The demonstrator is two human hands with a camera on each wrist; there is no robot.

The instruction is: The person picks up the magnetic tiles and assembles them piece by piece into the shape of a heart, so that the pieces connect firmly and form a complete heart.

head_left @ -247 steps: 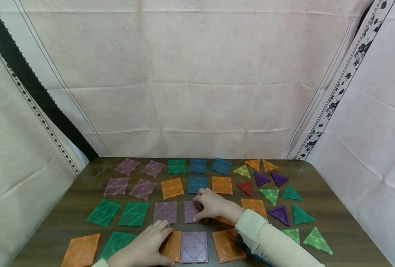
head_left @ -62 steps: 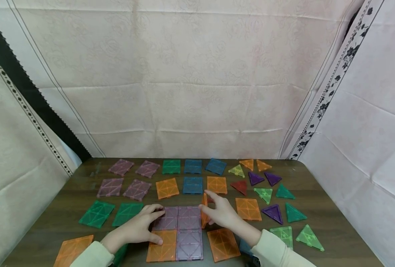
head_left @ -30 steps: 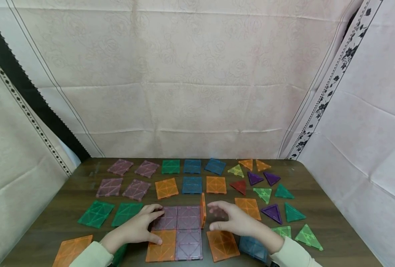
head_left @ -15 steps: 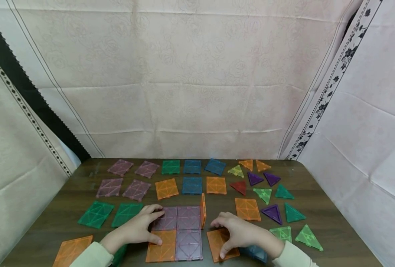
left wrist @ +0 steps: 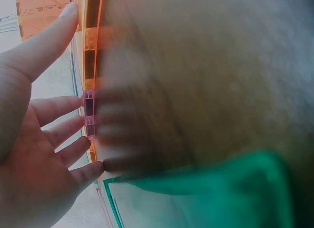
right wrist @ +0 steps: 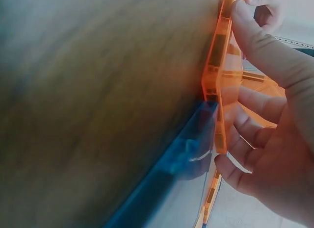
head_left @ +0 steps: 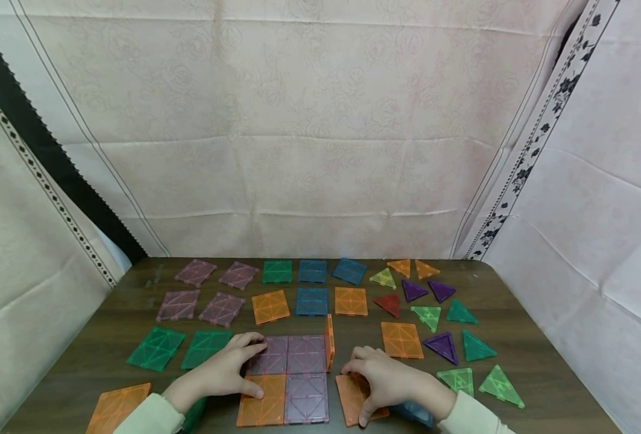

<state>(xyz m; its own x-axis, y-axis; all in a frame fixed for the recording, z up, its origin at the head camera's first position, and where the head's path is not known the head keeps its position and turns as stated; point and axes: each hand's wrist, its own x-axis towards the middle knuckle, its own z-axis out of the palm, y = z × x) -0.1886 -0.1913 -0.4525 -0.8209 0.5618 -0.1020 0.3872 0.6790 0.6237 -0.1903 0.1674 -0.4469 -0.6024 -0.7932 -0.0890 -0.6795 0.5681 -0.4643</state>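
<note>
My left hand [head_left: 224, 369] rests with spread fingers on a flat two-by-two block of magnetic tiles, its thumb on the orange tile [head_left: 262, 410] and its fingers at the far-left purple tile [head_left: 275, 359]. Two more purple tiles make up the right side, the far one [head_left: 306, 354] and the near one [head_left: 306, 398]. An orange tile [head_left: 329, 343] stands upright along the far one's right edge. To the right of the block, my right hand [head_left: 388, 381] grips a loose orange tile [head_left: 349, 395] between thumb and fingers. A blue tile [head_left: 414, 413] lies partly under that wrist.
Purple tiles [head_left: 178, 305], green squares [head_left: 155, 348] and an orange tile [head_left: 118, 405] lie to the left. Behind the block are blue [head_left: 312, 301] and orange squares [head_left: 350, 301]. Several triangles [head_left: 500, 386] cover the table's right side. A white cloth [head_left: 320, 132] hangs behind.
The loose purple and orange tiles have come together into the block, and one orange tile now stands upright. My right hand released that tile, came nearer and took hold of the loose orange tile.
</note>
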